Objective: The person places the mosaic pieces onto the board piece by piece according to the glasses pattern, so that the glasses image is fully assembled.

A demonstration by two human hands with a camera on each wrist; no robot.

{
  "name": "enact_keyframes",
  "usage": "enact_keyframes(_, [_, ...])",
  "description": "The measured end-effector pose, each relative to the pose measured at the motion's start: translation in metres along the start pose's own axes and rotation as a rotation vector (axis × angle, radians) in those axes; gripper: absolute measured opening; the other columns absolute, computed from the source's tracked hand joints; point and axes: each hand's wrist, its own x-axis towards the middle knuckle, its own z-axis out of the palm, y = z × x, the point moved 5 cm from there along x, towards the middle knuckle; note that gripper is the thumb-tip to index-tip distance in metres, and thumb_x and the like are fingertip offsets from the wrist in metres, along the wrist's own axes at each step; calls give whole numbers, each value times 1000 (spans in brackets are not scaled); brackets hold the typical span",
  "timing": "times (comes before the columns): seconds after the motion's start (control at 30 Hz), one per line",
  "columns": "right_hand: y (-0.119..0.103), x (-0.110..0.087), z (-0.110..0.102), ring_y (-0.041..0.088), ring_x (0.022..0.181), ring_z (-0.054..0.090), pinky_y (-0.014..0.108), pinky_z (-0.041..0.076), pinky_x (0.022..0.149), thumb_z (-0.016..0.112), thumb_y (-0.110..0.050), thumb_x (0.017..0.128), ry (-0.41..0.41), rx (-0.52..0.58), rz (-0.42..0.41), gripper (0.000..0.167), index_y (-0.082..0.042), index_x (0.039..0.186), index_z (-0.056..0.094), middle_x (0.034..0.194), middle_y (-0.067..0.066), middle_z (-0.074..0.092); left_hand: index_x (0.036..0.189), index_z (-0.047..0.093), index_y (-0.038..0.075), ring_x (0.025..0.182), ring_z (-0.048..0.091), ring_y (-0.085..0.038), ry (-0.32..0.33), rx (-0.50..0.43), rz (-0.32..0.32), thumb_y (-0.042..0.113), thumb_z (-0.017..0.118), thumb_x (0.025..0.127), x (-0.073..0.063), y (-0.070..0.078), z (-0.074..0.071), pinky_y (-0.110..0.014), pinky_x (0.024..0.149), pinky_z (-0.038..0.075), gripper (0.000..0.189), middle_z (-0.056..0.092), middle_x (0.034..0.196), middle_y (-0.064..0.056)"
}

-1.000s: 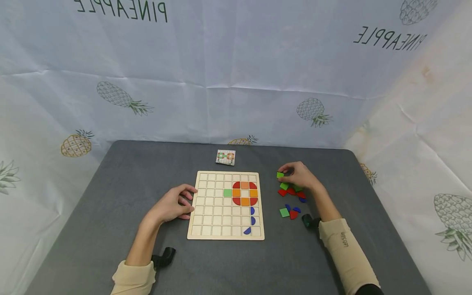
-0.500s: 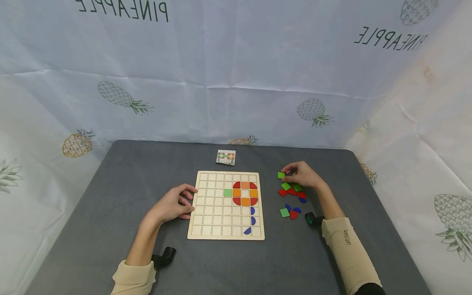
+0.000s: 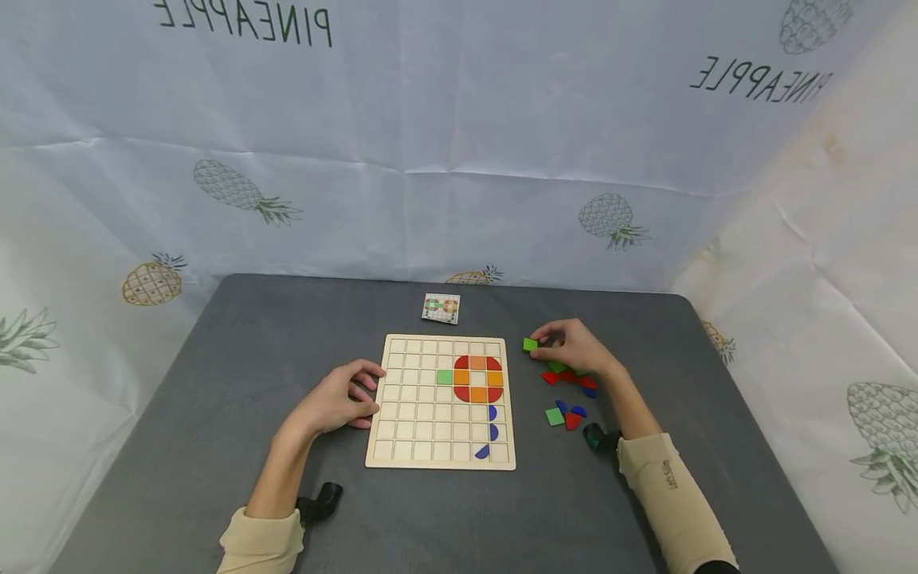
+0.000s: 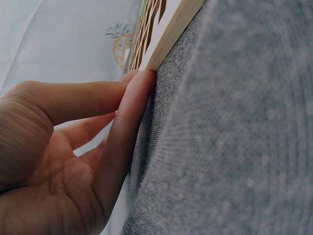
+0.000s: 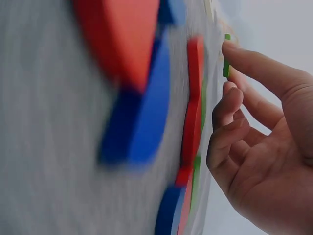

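My right hand (image 3: 579, 349) pinches a green square tile (image 3: 530, 344) between thumb and fingertips, just right of the wooden grid board (image 3: 414, 430). In the right wrist view that tile (image 5: 226, 56) is seen edge-on at the fingertips, and the other fingers curl loosely. My left hand (image 3: 335, 400) rests at the board's left edge, its fingertips and thumb touching the rim. The left wrist view shows those fingertips against the wooden edge (image 4: 171, 36). On the board, red and orange tiles form a ring (image 3: 478, 395), with one green square (image 3: 445, 377) left of it and several blue half-circles (image 3: 493, 431) below.
Right of the board lie loose red tiles (image 3: 572, 421), blue half-circles (image 3: 578, 411) and a pale green square (image 3: 555, 416). More red and green pieces are partly hidden under my right hand. A small pattern card (image 3: 441, 308) lies behind the board on the grey table (image 3: 301, 311).
My right hand has moved left toward the board, carrying the green tile away from the pile. The left hand stays at the board's edge.
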Motion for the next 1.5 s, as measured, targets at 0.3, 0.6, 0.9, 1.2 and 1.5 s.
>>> enact_keyframes(0.3, [-46,4,33,12,60,51,24,44,53,85,-21,95,-51,11,-99,31,-8,123,79,114,14,71,145,56,-3,91,62,-25,1,3,-2,-7,76,94,0,1,1,-38,69,69,55,54,120,-22])
enact_keyframes(0.6, [-96,20,74,10,71,57,22,51,63,86,-24,95,-140,-25,-210,28,-10,118,79,111,9,73,145,56,-3,91,62,-25,0,4,3,-8,76,94,-1,2,1,-38,69,70,54,54,119,-22])
enact_keyframes(0.9, [-120,32,105,6,83,63,21,55,74,86,-26,95,-190,-100,-231,26,-12,115,79,108,2,77,145,56,-3,91,62,-25,4,5,1,-8,76,94,-1,1,1,-38,69,70,55,55,119,-22])
enact_keyframes(1.2, [-137,37,118,7,80,61,22,52,72,88,-28,93,-200,-227,-197,22,-17,109,80,100,-2,75,145,56,-3,91,63,-25,0,0,7,-8,75,95,-1,0,2,-38,70,70,53,55,119,-22])
enact_keyframes(1.5, [-145,36,123,7,87,64,24,52,73,89,-29,93,-208,-281,-159,23,-19,111,80,103,-3,75,144,56,-3,92,64,-25,1,4,9,-8,72,96,-1,1,3,-38,70,70,52,54,119,-22])
